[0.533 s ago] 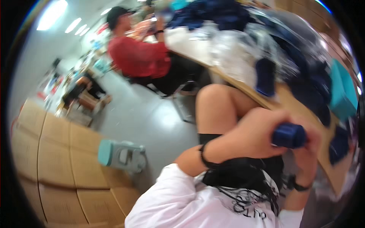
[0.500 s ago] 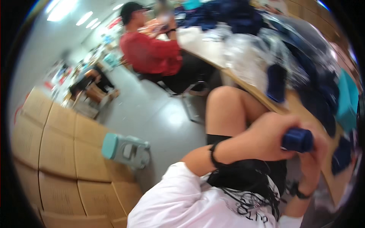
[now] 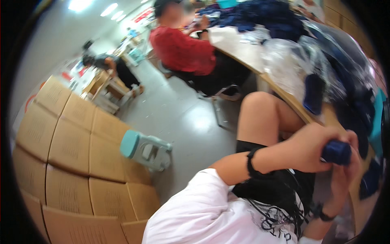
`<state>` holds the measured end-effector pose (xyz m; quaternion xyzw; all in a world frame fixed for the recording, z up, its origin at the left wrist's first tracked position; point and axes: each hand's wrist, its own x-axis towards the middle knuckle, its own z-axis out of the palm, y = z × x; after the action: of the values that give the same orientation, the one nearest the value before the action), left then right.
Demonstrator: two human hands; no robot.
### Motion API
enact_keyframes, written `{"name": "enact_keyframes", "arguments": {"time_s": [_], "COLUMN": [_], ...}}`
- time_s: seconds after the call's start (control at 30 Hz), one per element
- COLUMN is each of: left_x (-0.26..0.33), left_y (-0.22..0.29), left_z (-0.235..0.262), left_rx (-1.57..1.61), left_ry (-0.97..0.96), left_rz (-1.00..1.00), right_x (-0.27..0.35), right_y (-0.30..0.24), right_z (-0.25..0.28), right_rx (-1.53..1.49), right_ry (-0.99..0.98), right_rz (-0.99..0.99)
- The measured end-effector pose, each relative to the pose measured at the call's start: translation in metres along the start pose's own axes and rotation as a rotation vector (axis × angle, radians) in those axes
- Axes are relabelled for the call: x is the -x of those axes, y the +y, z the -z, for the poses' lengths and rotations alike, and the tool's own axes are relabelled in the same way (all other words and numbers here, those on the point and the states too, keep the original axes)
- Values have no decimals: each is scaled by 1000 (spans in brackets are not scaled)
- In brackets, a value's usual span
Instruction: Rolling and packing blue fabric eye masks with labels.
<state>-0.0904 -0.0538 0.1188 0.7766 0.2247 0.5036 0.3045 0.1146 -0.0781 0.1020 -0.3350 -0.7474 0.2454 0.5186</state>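
Both my hands meet at the right, over my lap, around a small rolled dark blue cloth item [image 3: 336, 152]. My left hand [image 3: 305, 149] wraps its fingers over the roll from the left. Beneath and to the right of it, my right hand [image 3: 345, 177] grips the same roll from below. A black band sits on my left wrist and a dark one on my right. My bare knee [image 3: 260, 118] rises just behind the hands, next to the wooden table edge [image 3: 298, 109].
The table carries piles of dark blue garments [image 3: 264, 16] and clear plastic bags [image 3: 292, 61]. A person in a red top [image 3: 183, 51] sits at its far side. Stacked cardboard boxes [image 3: 69, 154] fill the left, with an overturned teal stool [image 3: 144, 149] beside them.
The view has swung slightly, shifting the scene to the right and down. Both hands stay closed on the blue roll.
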Motion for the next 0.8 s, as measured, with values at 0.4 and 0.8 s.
{"name": "enact_keyframes", "arguments": {"time_s": [0.4, 0.8], "left_x": [0, -19], "left_y": [3, 16], "left_z": [13, 11], "left_rx": [341, 344], "left_ry": [-264, -401], "left_rz": [231, 461], "right_x": [-24, -17], "right_y": [19, 48], "right_z": [-28, -32], "right_rx": [-673, -192], "right_ry": [-158, 143], "right_rz": [-49, 218]}}
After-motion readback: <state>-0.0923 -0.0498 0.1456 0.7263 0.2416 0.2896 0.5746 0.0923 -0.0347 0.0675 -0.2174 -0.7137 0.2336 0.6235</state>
